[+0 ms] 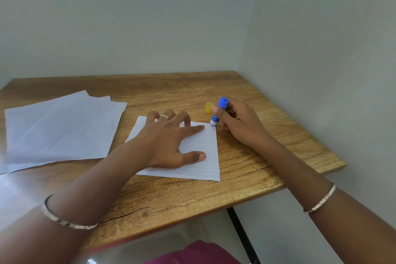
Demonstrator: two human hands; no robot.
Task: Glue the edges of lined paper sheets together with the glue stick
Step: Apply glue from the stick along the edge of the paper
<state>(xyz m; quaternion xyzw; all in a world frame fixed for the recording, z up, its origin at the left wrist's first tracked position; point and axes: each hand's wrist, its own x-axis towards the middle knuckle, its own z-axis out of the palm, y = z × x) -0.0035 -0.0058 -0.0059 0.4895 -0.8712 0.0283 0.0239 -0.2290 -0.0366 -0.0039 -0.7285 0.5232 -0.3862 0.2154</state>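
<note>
Glue stick (214,118): uncapped, clamped in the curled fingers and thumb of the right hand (240,124). Long axis tilted, glue end down at the far right corner of the lined sheet (205,167), whose right edge runs from there back toward the person.
Left hand (169,141): fingers spread apart, pressing the sheet flat, forefinger tip just beside the glue end.
Yellow cap (208,107): just beyond the right thumb, clear of that edge.
Pile of lined sheets (60,128): well left of the left hand, on the wooden table (257,156).
</note>
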